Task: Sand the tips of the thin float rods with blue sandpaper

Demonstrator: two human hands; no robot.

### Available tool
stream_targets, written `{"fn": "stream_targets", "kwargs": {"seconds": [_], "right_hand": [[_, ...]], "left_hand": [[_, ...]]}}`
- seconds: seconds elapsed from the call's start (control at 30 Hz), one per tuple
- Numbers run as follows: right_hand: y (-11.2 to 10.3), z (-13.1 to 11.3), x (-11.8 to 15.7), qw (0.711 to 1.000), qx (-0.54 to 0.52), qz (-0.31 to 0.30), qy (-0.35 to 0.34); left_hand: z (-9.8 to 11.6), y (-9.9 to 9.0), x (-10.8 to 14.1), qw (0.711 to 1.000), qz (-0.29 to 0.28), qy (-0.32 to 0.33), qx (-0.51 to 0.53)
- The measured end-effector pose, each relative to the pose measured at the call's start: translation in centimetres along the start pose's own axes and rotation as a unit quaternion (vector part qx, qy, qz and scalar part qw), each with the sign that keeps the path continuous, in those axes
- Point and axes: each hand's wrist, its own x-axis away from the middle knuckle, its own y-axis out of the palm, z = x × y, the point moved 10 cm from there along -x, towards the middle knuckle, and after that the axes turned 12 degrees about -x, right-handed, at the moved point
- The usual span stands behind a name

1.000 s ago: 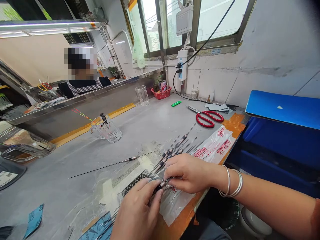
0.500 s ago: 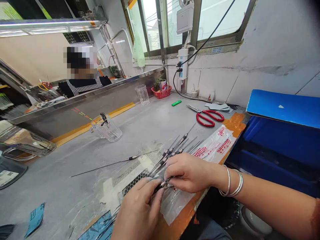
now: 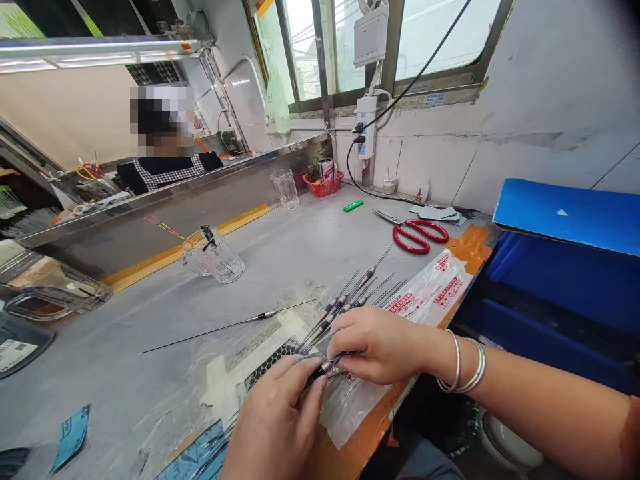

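Observation:
Between my two hands is a thin fishing float (image 3: 326, 367) with a dark and pale body. My left hand (image 3: 280, 410) is closed, pinching the float between thumb and forefinger. My right hand (image 3: 375, 343) is closed at the float's other side, fingers pressing a small grey piece of sandpaper (image 3: 323, 347) against it; the fingers partly hide the contact. Just beyond lies a bundle of similar floats (image 3: 343, 301) on a clear plastic bag (image 3: 435, 283) with red print. A single float (image 3: 260, 317) lies apart on the table, left of the bundle.
Red-handled scissors (image 3: 413, 233), grey sheets (image 3: 437, 213) and a green cutter (image 3: 353, 206) lie further back. A glass mug (image 3: 225, 260) and a red basket (image 3: 324, 187) stand along the partition. Blue sandpaper (image 3: 70, 437) lies left. A blue bin (image 3: 565, 280) stands right. Someone sits beyond the partition.
Almost nothing differs. Both hands keep their place and grip on the float, with only a very slight shift of the fingers.

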Motion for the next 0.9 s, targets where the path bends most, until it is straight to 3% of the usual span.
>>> {"fn": "stream_targets", "kwargs": {"seconds": [0.5, 0.9], "right_hand": [[-0.6, 0.1, 0.3, 0.999, -0.021, 0.028, -0.010], [-1.3, 0.4, 0.8, 0.999, 0.041, 0.006, 0.001]], "left_hand": [[0.1, 0.1, -0.1, 1.000, 0.001, -0.003, 0.006], [-0.4, 0.1, 0.0, 1.000, -0.004, -0.008, 0.000]]}}
